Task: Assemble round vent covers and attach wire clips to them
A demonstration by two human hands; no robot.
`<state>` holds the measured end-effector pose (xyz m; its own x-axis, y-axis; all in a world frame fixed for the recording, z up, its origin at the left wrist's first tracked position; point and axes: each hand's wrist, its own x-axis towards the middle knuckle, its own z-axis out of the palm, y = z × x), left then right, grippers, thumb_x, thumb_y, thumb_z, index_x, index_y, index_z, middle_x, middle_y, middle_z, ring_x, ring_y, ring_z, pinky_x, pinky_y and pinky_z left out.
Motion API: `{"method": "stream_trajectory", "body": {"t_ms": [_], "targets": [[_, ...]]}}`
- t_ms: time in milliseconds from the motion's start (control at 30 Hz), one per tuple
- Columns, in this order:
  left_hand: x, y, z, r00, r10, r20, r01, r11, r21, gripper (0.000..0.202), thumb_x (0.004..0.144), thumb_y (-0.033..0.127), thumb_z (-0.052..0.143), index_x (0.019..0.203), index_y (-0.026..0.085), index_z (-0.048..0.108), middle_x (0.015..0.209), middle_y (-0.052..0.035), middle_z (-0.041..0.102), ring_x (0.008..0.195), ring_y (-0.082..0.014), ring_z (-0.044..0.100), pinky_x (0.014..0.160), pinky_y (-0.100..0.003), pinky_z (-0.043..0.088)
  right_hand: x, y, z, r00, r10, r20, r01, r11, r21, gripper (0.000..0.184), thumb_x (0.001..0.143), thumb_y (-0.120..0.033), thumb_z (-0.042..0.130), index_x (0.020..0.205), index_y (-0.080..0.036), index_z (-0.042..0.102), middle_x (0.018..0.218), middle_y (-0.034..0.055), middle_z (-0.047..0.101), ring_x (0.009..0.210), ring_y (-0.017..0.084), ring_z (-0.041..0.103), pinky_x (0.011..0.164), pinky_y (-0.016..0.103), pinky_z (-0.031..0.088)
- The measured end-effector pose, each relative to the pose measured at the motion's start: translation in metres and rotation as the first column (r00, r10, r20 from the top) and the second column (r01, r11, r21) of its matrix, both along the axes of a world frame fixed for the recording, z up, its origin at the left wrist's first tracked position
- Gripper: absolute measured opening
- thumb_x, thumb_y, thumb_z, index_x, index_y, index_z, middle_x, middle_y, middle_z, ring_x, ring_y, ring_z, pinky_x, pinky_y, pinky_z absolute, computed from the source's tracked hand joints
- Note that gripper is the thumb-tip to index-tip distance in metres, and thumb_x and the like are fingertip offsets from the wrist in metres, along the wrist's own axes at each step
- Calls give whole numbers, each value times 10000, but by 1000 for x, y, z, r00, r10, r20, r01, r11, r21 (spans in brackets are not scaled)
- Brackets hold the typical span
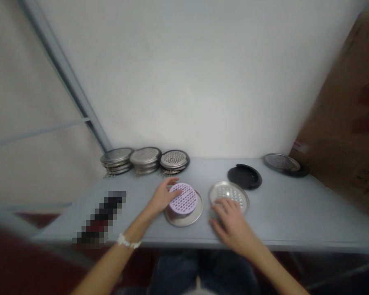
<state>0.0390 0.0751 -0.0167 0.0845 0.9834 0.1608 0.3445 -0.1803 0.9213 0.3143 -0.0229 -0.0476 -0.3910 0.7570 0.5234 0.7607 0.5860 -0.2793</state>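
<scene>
My left hand rests its fingers on the left edge of a pink perforated disc, which sits inside a round metal tray near the table's front edge. My right hand lies with fingers spread on the near edge of a perforated metal disc just to the right. Neither hand lifts anything; both discs lie flat on the grey table.
Three stacks of perforated metal discs stand at the back left. A black round lid lies behind the right disc, and another metal disc on a dark base sits at the back right. A brown cardboard box stands on the right. A white wall rises behind.
</scene>
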Motion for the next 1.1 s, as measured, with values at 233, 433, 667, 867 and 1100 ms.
{"method": "stream_trajectory", "body": {"t_ms": [233,433,667,867,1100], "targets": [[-33,1,32,973,169,156,-165,986,-40,586,693,413,813,1177,152,611,916,-86,761,796,-248,737,643,-309,571,0,0,0,1000,0,-11,0,1000,-4,253,947,-249,576,1194,-197,603,1263,149,608,1172,347,534,1008,561,455],[-92,-1,31,966,214,-143,-217,976,-1,596,737,453,739,1238,168,588,932,-80,757,768,-253,729,640,-322,571,-1,-1,3,1000,-2,6,2,1000,-11,233,943,-241,577,1167,-189,611,1224,146,617,1153,342,529,998,552,446],[-95,-15,17,652,377,-658,-161,917,366,375,894,426,544,1147,173,655,1181,-164,696,1124,-377,626,999,-550,461,-1,2,-5,961,-265,-77,272,959,86,195,934,-228,556,1105,-179,636,1199,168,630,1218,391,466,986,574,413],[-22,-55,11,765,-25,-643,239,939,248,238,917,390,591,1053,217,682,1120,-93,706,1103,-299,619,1000,-459,471,33,7,-8,886,-456,-84,461,886,57,169,943,-362,575,930,-208,643,1134,141,644,1124,371,507,888,527,456],[5,-55,7,738,0,-675,250,929,273,214,915,306,598,1086,215,689,1211,-106,672,1158,-308,590,1041,-500,435,56,18,-18,920,-364,-146,362,931,-40,173,929,-352,614,856,-205,560,1079,130,599,1040,313,540,927,471,489]]}}
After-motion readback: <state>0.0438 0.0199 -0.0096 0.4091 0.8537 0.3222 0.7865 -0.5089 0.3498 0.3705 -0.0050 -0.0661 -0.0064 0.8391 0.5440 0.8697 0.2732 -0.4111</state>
